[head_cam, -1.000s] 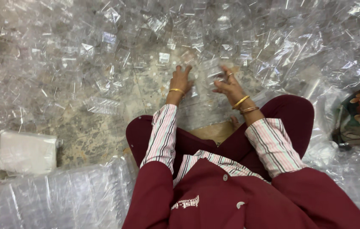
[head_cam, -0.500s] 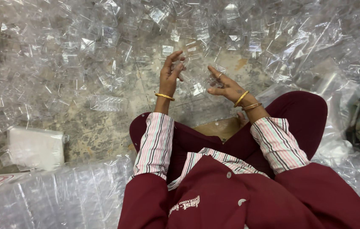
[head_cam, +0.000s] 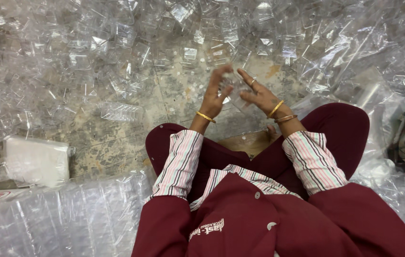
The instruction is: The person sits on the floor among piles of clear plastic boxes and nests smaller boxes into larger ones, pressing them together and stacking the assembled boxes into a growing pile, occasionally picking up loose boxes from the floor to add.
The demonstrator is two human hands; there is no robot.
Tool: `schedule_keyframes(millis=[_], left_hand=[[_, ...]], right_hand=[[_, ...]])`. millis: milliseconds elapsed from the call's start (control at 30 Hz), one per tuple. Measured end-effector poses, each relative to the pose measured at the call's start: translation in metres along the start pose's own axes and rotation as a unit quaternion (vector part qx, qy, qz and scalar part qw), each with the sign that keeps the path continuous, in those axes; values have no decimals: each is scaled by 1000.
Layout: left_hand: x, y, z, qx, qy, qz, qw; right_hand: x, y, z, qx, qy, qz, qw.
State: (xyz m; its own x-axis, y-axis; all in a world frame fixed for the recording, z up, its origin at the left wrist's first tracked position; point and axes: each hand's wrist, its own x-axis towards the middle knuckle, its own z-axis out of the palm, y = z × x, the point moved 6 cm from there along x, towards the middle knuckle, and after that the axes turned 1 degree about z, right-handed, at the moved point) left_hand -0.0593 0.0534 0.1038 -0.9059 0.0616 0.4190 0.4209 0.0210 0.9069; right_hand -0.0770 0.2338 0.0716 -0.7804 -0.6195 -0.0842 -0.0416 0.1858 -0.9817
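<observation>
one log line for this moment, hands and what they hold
left hand: on clear plastic piece | right hand: on same piece | around: heap of clear plastic boxes

The mottled concrete floor (head_cam: 116,143) carries heaps of clear plastic boxes (head_cam: 116,43), a white packet (head_cam: 35,162) and plastic sheeting (head_cam: 59,219).
</observation>
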Motion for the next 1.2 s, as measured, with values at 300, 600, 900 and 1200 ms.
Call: schedule_keyframes(millis=[300,600,900,1200], left_hand=[[36,-57,57,408,-56,-55,910],[35,-105,40,338,-43,-238,909],[46,-11,-41,-19,-82,-153,985],[33,-22,-20,-102,15,-199,975]], right_hand=[[6,19,-43,555,161,-30,815],[0,-15,-37,557,79,-69,824],[11,-3,-3,102,74,29,992],[4,-5,-3,174,49,11,983]])
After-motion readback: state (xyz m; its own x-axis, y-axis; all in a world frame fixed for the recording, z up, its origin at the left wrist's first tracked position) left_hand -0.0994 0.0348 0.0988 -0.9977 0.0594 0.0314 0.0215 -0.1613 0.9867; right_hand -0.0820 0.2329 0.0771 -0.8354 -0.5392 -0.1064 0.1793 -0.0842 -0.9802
